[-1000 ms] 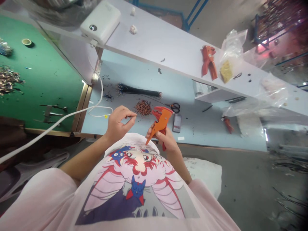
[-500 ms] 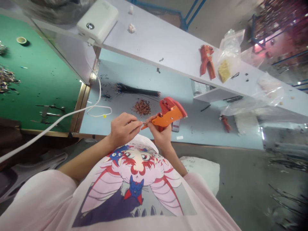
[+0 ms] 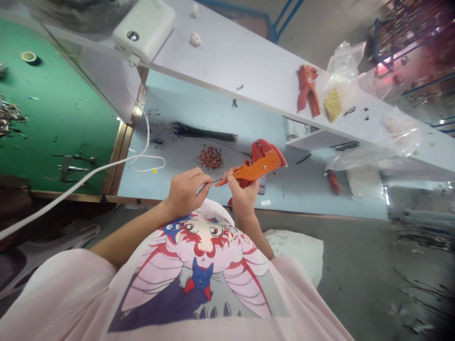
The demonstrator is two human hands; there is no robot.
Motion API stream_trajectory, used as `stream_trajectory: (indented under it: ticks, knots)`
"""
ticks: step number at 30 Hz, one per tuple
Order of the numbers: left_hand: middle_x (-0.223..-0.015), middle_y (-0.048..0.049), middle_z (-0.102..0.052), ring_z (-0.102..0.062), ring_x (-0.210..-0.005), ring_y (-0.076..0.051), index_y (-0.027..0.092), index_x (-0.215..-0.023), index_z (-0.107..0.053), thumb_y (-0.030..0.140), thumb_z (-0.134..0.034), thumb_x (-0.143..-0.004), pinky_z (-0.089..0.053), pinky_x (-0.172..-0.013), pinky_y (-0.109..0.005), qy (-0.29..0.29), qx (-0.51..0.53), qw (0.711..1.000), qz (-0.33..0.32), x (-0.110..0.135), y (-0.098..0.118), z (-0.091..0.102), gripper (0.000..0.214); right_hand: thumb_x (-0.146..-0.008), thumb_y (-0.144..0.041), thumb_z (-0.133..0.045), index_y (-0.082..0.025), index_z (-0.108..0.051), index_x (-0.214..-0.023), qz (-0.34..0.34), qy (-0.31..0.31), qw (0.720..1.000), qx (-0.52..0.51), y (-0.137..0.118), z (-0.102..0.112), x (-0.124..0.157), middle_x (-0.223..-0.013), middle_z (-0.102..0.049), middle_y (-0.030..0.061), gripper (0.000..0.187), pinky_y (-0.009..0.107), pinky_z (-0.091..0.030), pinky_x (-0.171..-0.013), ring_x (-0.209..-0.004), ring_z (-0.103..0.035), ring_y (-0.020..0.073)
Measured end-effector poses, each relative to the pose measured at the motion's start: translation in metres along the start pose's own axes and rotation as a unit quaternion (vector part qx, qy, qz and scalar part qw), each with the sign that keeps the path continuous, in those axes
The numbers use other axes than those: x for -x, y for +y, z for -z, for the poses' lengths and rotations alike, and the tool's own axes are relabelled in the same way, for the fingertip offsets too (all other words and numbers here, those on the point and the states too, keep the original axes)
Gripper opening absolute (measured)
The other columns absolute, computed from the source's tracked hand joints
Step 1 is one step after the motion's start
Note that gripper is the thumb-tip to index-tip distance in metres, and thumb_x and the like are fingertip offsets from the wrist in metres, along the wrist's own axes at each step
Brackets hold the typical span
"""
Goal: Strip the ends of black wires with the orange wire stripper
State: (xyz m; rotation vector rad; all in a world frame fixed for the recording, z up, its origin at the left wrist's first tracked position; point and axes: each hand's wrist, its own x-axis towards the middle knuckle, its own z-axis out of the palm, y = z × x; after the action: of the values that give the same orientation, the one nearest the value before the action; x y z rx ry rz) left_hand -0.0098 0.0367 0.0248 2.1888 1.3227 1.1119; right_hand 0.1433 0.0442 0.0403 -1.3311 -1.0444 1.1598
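Observation:
My right hand (image 3: 242, 194) grips an orange wire stripper (image 3: 261, 163), its red head tilted up to the right over the light blue bench (image 3: 199, 113). My left hand (image 3: 186, 189) pinches a thin dark wire (image 3: 215, 181), and the two hands meet at the stripper's handle end. Just beyond them lie a pile of copper-coloured wire bits (image 3: 211, 157) and a bundle of black wires (image 3: 202, 133).
A second orange stripper (image 3: 307, 89) and plastic bags (image 3: 341, 80) lie on the white shelf (image 3: 249, 61). A white box (image 3: 144, 26) with a white cable (image 3: 106, 166) sits at the shelf's left end. A green table (image 3: 64, 113) with metal tools stands at left. A phone is partly hidden behind the held stripper.
My right hand swung the stripper from upright to lying tilted right, then brought it against my left hand, which moved toward it with the wire.

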Motion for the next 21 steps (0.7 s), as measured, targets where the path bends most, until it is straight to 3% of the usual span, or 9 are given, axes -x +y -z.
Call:
stream_trajectory:
  ticks: [7,9,12,14,16,21]
  knots:
    - [-0.069,-0.0031,-0.061,-0.054,-0.064,-0.013,0.017,-0.078,-0.061,0.019,-0.051,-0.082,-0.041,-0.06,-0.024,-0.006,0.015,1.0,0.019,0.005,-0.006,0.005,0.011,-0.074,-0.027,-0.061,-0.022,-0.046,-0.08,0.012,0.025,0.999,0.028,0.004,0.001,-0.008,-0.069,-0.053,0.0009,0.017,0.033,-0.056,-0.065,-0.065,-0.057,0.0152]
    - [-0.069,-0.0025,-0.06,-0.053,-0.064,-0.013,0.018,-0.077,-0.062,0.019,-0.053,-0.08,-0.04,-0.06,-0.025,0.009,0.019,0.998,0.052,0.012,-0.015,0.012,0.009,-0.075,-0.026,-0.06,-0.022,-0.047,-0.081,0.05,0.088,0.994,0.032,0.003,0.013,-0.017,-0.069,-0.053,-0.0005,0.015,0.033,-0.056,-0.068,-0.064,-0.057,0.0139]
    - [-0.065,-0.0003,-0.056,-0.049,-0.059,-0.011,0.018,-0.075,-0.063,0.02,-0.059,-0.077,-0.037,-0.056,-0.025,0.047,0.068,0.985,0.151,0.024,-0.033,0.026,0.005,-0.076,-0.022,-0.059,-0.021,-0.047,-0.084,0.113,0.179,0.977,0.025,-0.001,0.04,-0.031,-0.07,-0.054,-0.0027,0.015,0.034,-0.055,-0.071,-0.063,-0.059,0.0123]
    - [-0.064,0.0008,-0.055,-0.046,-0.056,-0.01,0.019,-0.074,-0.063,0.024,-0.062,-0.076,-0.036,-0.052,-0.023,0.061,0.149,0.961,0.223,0.03,-0.042,0.031,0.005,-0.075,-0.021,-0.06,-0.02,-0.049,-0.084,0.109,0.165,0.979,0.049,-0.001,0.053,-0.035,-0.072,-0.056,-0.0017,0.014,0.033,-0.055,-0.068,-0.063,-0.06,0.0131]
    - [-0.063,0.0015,-0.054,-0.045,-0.054,-0.009,0.02,-0.074,-0.064,0.028,-0.063,-0.075,-0.034,-0.049,-0.022,0.068,0.251,0.925,0.278,0.032,-0.047,0.03,0.009,-0.075,-0.023,-0.062,-0.018,-0.051,-0.081,0.066,0.114,0.987,0.097,0.004,0.059,-0.034,-0.072,-0.059,0.0005,0.013,0.032,-0.054,-0.06,-0.059,-0.06,0.0142]
    - [-0.053,0.0054,-0.043,-0.033,-0.044,-0.005,0.02,-0.075,-0.059,0.034,-0.065,-0.072,-0.025,-0.041,-0.02,0.085,0.47,0.804,0.356,0.021,-0.037,0.016,0.016,-0.071,-0.024,-0.064,-0.018,-0.053,-0.082,0.019,0.029,0.982,0.184,0.037,0.046,-0.033,-0.072,-0.059,0.0011,0.017,0.031,-0.051,-0.059,-0.057,-0.057,0.0145]
